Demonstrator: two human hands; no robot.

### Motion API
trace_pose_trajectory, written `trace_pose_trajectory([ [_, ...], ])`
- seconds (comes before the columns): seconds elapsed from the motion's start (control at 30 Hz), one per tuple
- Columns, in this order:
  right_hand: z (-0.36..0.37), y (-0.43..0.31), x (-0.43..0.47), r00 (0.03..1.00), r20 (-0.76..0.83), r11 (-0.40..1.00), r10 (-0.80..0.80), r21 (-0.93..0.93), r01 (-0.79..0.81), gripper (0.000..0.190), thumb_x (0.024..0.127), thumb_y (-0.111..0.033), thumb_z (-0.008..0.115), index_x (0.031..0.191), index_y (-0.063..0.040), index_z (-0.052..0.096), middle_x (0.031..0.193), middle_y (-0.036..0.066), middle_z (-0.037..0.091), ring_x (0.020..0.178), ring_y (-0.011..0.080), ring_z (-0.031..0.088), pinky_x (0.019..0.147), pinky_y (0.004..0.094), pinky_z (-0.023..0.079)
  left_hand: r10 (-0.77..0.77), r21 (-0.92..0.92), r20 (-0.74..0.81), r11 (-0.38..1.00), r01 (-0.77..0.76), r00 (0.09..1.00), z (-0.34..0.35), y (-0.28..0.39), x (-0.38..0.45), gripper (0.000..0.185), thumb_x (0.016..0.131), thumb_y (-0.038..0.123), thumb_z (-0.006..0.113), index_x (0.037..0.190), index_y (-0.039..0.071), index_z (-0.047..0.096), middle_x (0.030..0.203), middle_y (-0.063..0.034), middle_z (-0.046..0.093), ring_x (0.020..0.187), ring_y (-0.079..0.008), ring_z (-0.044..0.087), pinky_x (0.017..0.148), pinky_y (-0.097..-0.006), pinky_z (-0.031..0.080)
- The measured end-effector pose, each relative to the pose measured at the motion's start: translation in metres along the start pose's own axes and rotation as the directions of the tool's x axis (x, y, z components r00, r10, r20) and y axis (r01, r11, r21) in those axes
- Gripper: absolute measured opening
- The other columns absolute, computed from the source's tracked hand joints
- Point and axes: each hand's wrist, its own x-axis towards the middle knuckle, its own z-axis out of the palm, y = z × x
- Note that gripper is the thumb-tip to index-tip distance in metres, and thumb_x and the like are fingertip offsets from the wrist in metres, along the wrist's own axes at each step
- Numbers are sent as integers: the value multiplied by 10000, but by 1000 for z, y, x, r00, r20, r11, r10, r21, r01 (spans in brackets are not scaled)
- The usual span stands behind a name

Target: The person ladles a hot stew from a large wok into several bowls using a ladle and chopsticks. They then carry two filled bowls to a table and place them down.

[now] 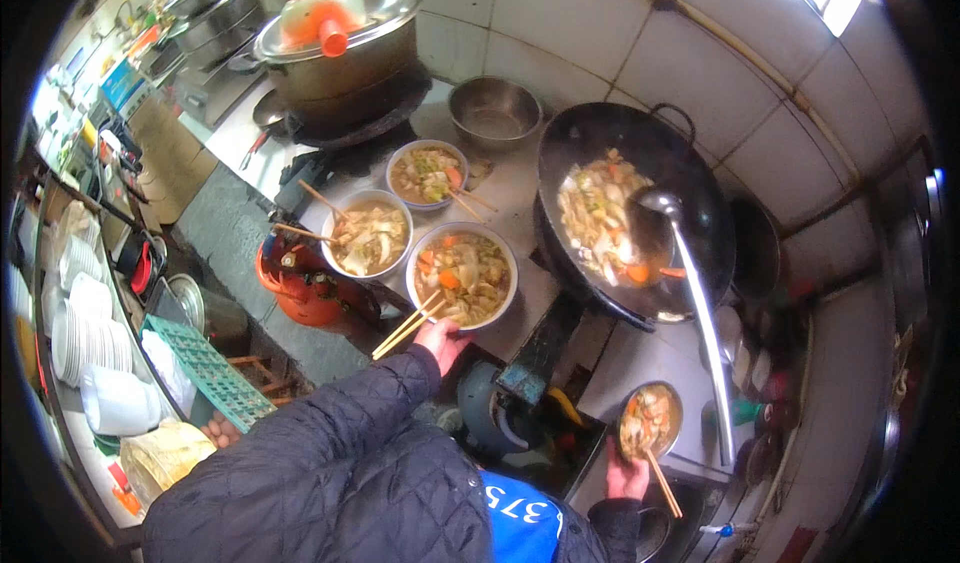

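My left hand (444, 345) grips the near rim of a white bowl (515, 281) of stewed cabbage and carrot, with yellowish chopsticks (405, 328) leaning over its edge. On the right, my right hand (627, 478) holds a smaller bowl (679, 405) of similar food, with wooden chopsticks (664, 484) sticking out toward me. Two more filled bowls stand beyond the first: a white bowl (409, 242) at left and a blue-rimmed bowl (465, 164) behind, each with chopsticks. A black wok (694, 180) holds more of the stew, and a steel ladle (701, 315) rests in it, handle toward me.
A large lidded pot (345, 86) stands at the back left, near a metal basin (495, 131). An orange gas cylinder (307, 300) is below the counter's left edge. Stacked plates (82, 345) and a green crate (210, 368) occupy the left side. A tiled wall (562, 22) borders the stove.
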Motion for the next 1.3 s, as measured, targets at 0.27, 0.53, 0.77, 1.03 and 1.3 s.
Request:
trace_pose_trajectory([
  [0.27, 26, -17, -53, 995, -30, 994, 93, -49, -94, 695, 729, -39, 526, 1397, -33, 334, 1375, 178, 446, 1257, 355, 449, 1079, 519, 381, -84, -70, -28, 994, 81, 996, -6, 14, -21, 570, 758, -85, 398, 1325, -37, 364, 1341, -201, 457, 1244, -360, 450, 1055, -514, 373],
  [0.53, 56, -24, -72, 993, 57, 976, 103, -200, -90, 746, 711, -62, 569, 1413, -67, 318, 1402, 149, 427, 1263, 347, 444, 1062, 519, 390, -143, 51, -114, 987, 149, 983, -54, 21, -38, 544, 736, -81, 420, 1276, -22, 440, 1224, -186, 565, 1127, -346, 562, 963, -499, 465],
  [0.77, 79, -22, -66, 946, 167, 909, 277, -366, -202, 726, 745, -143, 580, 1419, -69, 320, 1412, 118, 435, 1287, 310, 429, 1070, 475, 352, -175, 122, -76, 975, 183, 982, -77, 29, -72, 633, 711, -83, 428, 1336, 15, 394, 1260, -183, 544, 1153, -357, 548, 935, -552, 476],
  [1.03, 151, 8, -77, 935, 243, 880, 260, -457, -126, 672, 756, -94, 534, 1394, -22, 335, 1398, 156, 442, 1284, 312, 439, 1068, 465, 363, -191, 36, 10, 981, 190, 982, -71, 90, -140, 699, 737, -66, 408, 1405, 112, 307, 1338, -156, 477, 1231, -334, 487, 1009, -517, 426],
  [1.3, 220, 87, -86, 947, 256, 929, 193, -359, -93, 663, 720, 2, 471, 1368, 30, 334, 1336, 209, 477, 1241, 356, 478, 1037, 520, 403, -9, 6, 177, 1000, 8, 984, -95, 208, -157, 714, 693, -21, 460, 1395, 41, 347, 1319, -163, 510, 1238, -321, 485, 1054, -467, 387],
])
